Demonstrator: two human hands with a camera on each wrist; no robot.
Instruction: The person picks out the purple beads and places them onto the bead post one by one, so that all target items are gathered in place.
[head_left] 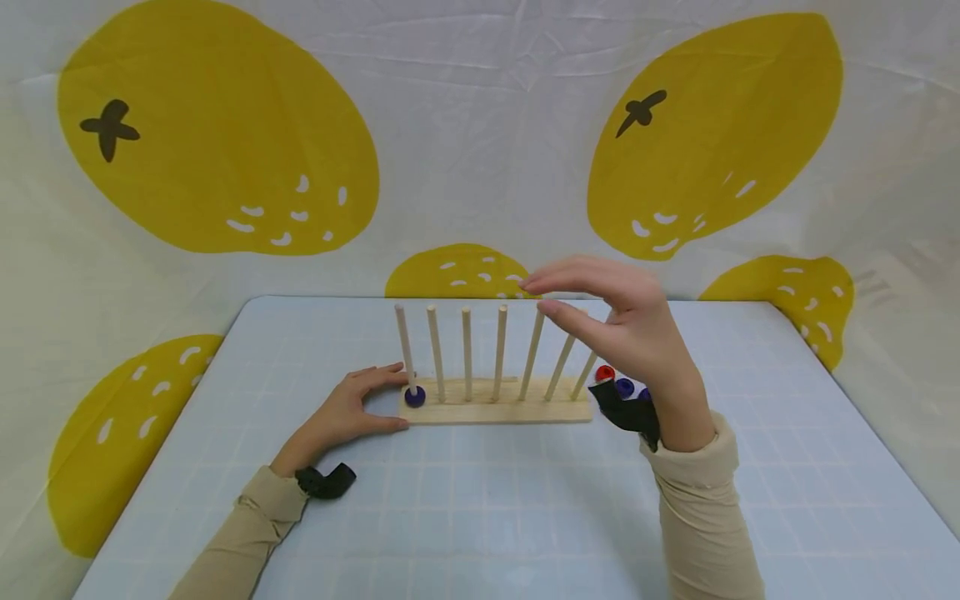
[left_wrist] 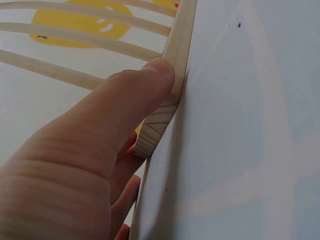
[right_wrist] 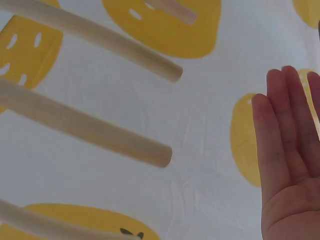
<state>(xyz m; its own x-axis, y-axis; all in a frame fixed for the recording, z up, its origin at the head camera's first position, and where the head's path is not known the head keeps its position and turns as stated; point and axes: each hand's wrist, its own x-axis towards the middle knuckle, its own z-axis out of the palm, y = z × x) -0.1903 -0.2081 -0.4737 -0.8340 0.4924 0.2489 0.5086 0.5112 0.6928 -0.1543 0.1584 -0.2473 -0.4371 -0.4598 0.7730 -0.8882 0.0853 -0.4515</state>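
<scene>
A wooden peg rack [head_left: 495, 412] with several upright pegs stands on the table. At its left end my left hand [head_left: 356, 407] grips the base, thumb along the front edge and fingers behind; the left wrist view shows the thumb [left_wrist: 150, 80] pressed on the wood. A dark blue ring [head_left: 415, 397] sits at the foot of the leftmost peg [head_left: 405, 346]. My right hand [head_left: 622, 308] is raised by the tops of the right-hand pegs, thumb and fingers apart. The right wrist view shows its straight fingers [right_wrist: 295, 130] and bare peg tips, with nothing held.
Right of the rack lie a red ring [head_left: 604, 373] and blue rings [head_left: 625, 387], partly hidden behind the black band [head_left: 626, 412] on my right wrist. A white cloth with yellow lemons [head_left: 225, 133] hangs behind the pale blue table [head_left: 465, 517].
</scene>
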